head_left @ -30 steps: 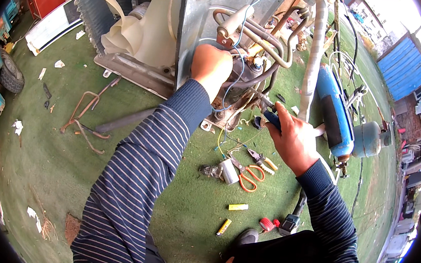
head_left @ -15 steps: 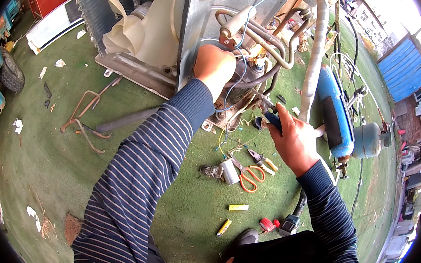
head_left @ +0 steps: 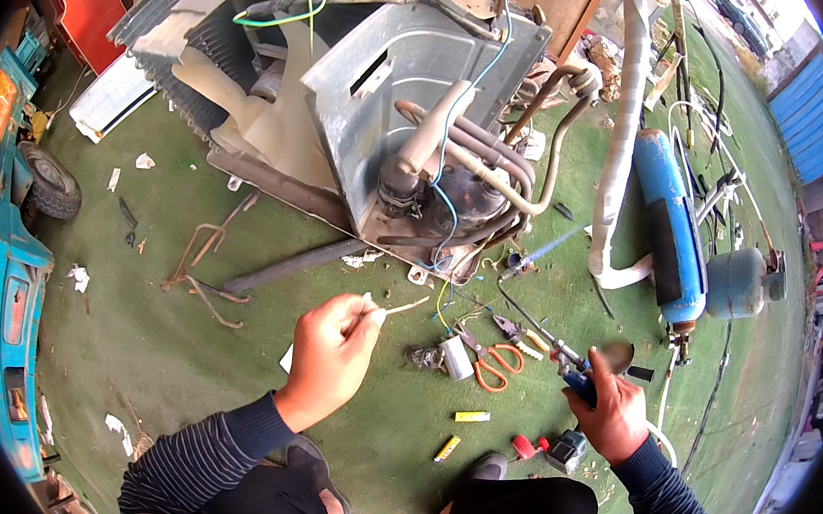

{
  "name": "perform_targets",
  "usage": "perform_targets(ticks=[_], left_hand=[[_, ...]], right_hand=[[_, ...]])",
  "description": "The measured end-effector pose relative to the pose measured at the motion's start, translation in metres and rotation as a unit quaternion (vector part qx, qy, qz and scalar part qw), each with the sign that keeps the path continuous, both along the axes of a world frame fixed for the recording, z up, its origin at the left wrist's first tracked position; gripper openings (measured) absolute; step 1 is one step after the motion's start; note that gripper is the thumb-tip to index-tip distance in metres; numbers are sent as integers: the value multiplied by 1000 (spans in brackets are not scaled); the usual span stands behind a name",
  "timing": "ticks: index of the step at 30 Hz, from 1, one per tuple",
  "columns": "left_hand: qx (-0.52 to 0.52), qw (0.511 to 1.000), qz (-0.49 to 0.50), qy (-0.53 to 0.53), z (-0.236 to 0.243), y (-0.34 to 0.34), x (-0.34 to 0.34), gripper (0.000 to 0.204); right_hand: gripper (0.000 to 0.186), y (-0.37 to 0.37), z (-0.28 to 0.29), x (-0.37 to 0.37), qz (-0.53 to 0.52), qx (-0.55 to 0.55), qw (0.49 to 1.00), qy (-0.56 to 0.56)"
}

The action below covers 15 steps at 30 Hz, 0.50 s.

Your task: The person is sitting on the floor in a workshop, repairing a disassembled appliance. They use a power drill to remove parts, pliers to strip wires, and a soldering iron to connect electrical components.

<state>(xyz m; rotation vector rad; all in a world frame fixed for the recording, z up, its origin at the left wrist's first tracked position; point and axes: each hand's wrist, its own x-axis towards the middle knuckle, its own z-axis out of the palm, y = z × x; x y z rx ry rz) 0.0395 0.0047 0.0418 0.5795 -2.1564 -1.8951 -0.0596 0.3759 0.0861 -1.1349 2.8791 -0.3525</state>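
Observation:
Raised over the green ground, my left hand (head_left: 333,353) pinches a short, thin copper-coloured rod (head_left: 409,306) that points right. My right hand (head_left: 608,411) is wrapped round the blue handle of a gas torch (head_left: 560,346). A narrow blue flame (head_left: 560,243) shoots from its tip toward the upper right. Beyond both hands stands an opened air conditioner outdoor unit (head_left: 332,103), with a dark compressor (head_left: 460,201), bent copper pipes (head_left: 497,178) and a pale fan (head_left: 276,128). The torch tip is apart from the compressor, just to its right.
Orange-handled scissors (head_left: 493,367), pliers (head_left: 519,335) and a white cylinder (head_left: 457,359) lie between my hands. Closer to my feet are two yellow boxes (head_left: 472,417) and a red tape measure (head_left: 524,448). A blue gas cylinder (head_left: 668,231) lies at right; a teal vehicle (head_left: 4,270) stands at left.
My left hand has come back from the compressor and now holds the thin rod. My right hand has drawn the torch back and rightward, and its flame now shows clear of the pipes.

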Motion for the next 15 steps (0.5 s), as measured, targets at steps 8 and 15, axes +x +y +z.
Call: perform_targets(ticks=[8, 15], left_hand=[[73, 977, 173, -103, 76, 26, 62, 9], [89, 950, 231, -189, 202, 56, 77, 12]], right_hand=[[60, 38, 97, -18, -182, -50, 979, -74], [42, 54, 198, -74, -233, -145, 953, -128]])
